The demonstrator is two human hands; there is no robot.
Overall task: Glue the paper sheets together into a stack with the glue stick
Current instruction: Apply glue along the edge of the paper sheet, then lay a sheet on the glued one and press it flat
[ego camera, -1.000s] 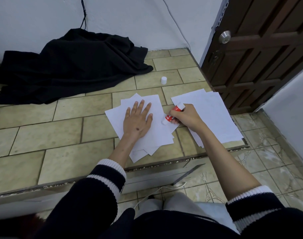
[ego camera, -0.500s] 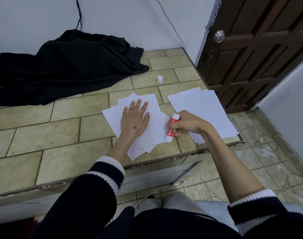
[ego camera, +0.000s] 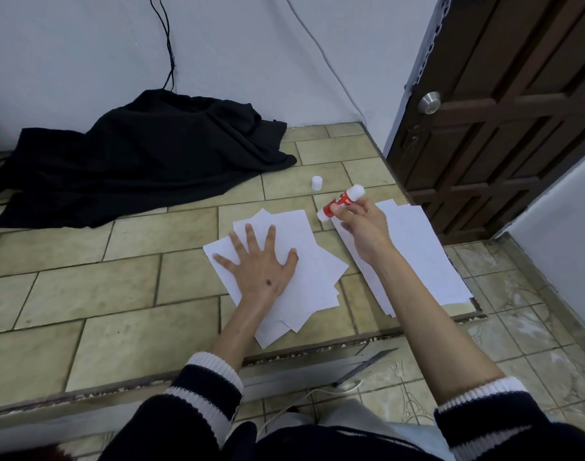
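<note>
A fanned stack of white paper sheets (ego camera: 312,264) lies on the tiled floor. My left hand (ego camera: 261,264) presses flat on it with fingers spread. To its right lies a second pile of white sheets (ego camera: 417,247). My right hand (ego camera: 361,224) holds the red and white glue stick (ego camera: 342,201) lifted above the gap between the two piles, tilted with one white end up to the right. The stick's white cap (ego camera: 316,183) stands on the floor just beyond the papers.
A heap of black cloth (ego camera: 144,158) lies at the back left against the wall. A brown wooden door (ego camera: 504,111) is at the right. The raised tiled floor ends in a step edge (ego camera: 284,356) in front of my knees.
My right hand has lifted the glue stick off the stack's right edge and carried it up and away. My left hand has stayed flat on the stack.
</note>
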